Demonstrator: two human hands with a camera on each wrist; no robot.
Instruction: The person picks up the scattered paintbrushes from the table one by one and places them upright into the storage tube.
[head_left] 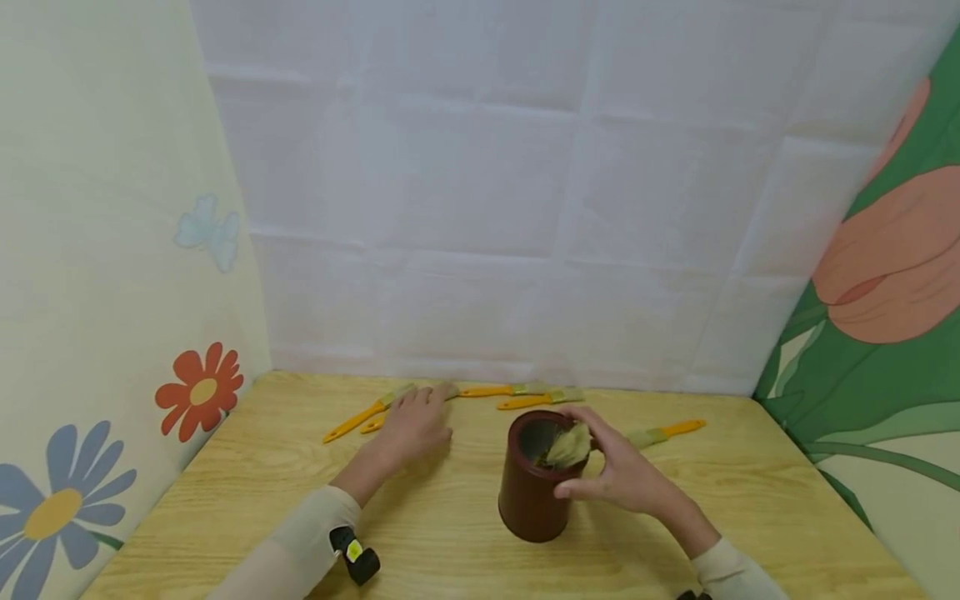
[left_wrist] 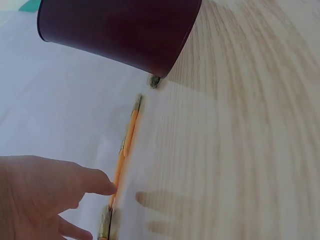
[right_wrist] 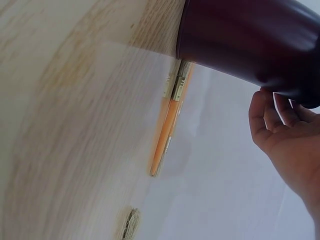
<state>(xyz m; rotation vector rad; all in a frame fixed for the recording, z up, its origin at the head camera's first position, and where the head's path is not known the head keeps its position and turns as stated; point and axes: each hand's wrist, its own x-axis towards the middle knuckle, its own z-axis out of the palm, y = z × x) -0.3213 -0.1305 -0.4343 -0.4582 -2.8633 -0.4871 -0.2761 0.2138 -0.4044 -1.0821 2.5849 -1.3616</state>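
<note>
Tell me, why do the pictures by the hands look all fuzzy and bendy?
Left wrist view: the table grain smears and curves, and the left hand casts a soft finger shadow. Right wrist view: the table blurs the same way, while the dark red cup shows a faint sheen. Head view: sharper, evenly lit, only the brush in the cup is fuzzy.

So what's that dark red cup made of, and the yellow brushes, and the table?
The dark red cup looks like plastic, maybe glazed ceramic: smooth, with a soft sheen and no grain. The yellow brushes seem to have glossy plastic or painted handles, a dull metal band and pale bristles. The table looks like light wood or a wood-print laminate: streaky grain lines, matte surface.
</note>
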